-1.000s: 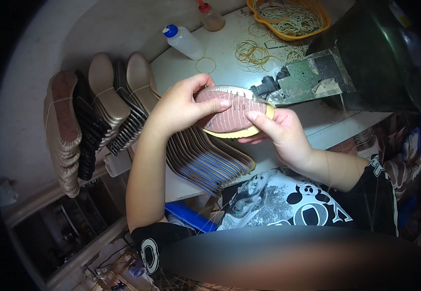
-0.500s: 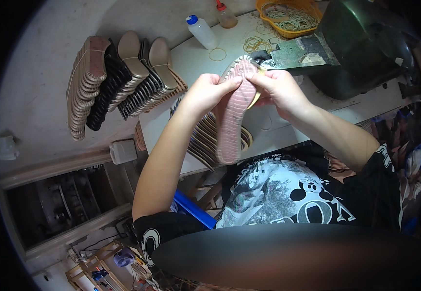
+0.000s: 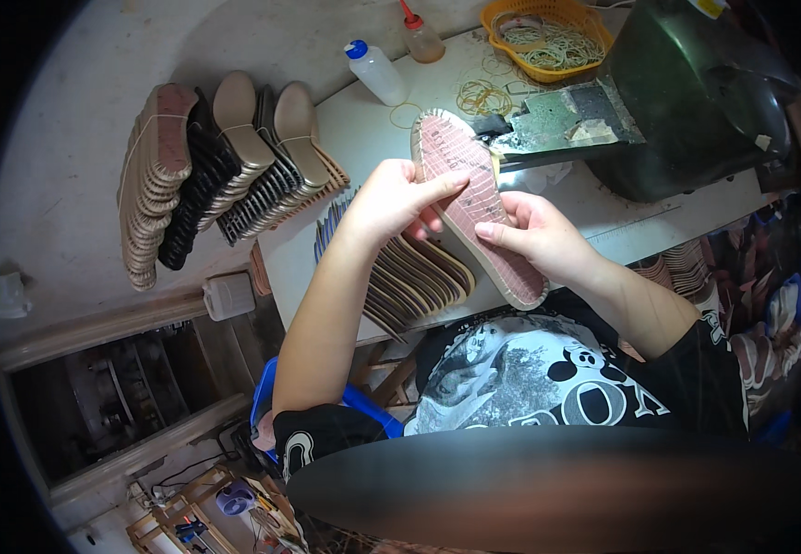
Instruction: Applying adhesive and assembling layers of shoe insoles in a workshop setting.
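A pink-bottomed shoe insole (image 3: pixel 474 198) with a pale, pleated edge is held at a slant between both hands, its underside facing up. My left hand (image 3: pixel 405 203) grips its left edge, thumb pressed on the pink face. Lower down on the right side, my right hand (image 3: pixel 539 235) pinches the insole with the thumb on top. The far end of the insole touches or nearly touches the dark tip of a green machine's arm (image 3: pixel 562 120); the exact contact is hard to make out. Beneath my left hand, a row of insoles (image 3: pixel 409 282) lies on the white table.
Banded stacks of beige and black insoles (image 3: pixel 234 157) stand at the left. A blue-capped bottle (image 3: pixel 377 74), a red-tipped bottle (image 3: pixel 421 39), loose rubber bands (image 3: pixel 485 97) and a yellow basket (image 3: pixel 594 51) of bands sit at the back. The machine's bulky green body (image 3: pixel 696 102) fills the right.
The insole has swung from near upright to a slant, its near end now to the right. My right hand has moved down along it, and the row of insoles is more exposed.
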### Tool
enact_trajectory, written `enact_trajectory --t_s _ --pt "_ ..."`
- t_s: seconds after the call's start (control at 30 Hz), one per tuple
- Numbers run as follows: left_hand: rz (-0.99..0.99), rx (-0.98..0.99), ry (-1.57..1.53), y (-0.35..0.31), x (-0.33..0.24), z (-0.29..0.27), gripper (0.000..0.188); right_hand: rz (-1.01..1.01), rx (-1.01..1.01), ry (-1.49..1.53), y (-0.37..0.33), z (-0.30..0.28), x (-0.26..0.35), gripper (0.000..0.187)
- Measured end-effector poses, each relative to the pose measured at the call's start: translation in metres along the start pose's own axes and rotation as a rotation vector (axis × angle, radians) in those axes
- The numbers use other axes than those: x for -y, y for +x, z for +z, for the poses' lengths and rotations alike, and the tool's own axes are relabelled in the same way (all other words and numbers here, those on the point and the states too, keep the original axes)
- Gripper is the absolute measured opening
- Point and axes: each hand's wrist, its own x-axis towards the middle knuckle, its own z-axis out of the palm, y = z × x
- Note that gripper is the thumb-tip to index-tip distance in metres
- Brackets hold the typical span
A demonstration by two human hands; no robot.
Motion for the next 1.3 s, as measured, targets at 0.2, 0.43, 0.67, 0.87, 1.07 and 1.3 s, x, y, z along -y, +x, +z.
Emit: enact_trajectory --t_s 0.2,0.43,0.67,0.87,1.07,1.3 --pt "-0.018 -0.148 0.007 0.006 -0.007 -0.001 0.045 0.118 0.089 -0.065 0.000 -0.019 0.017 0.026" --pt "0.042 -0.186 -0.019 0.030 0.001 -0.017 0.045 0.353 0.009 -0.076 -0.021 -0.021 0.036 0.029" --pt "0.048 -0.131 -0.004 0.056 0.001 -0.041 0.040 0.217 -0.004 -0.010 0.002 -0.007 0.034 0.030" --pt "0.267 -0.142 -0.381 -0.006 0.044 -0.023 0.026 0.097 0.167 -0.448 -0.021 0.009 0.026 0.021" --pt "0.153 -0.204 -0.382 -0.057 0.091 0.013 0.032 -0.035 0.207 -0.932 -0.064 0.004 0.034 0.023" --pt "0.372 -0.696 0.801 -0.044 0.150 0.071 0.078 0.273 0.143 -0.950 -0.078 -0.014 -0.005 0.027"
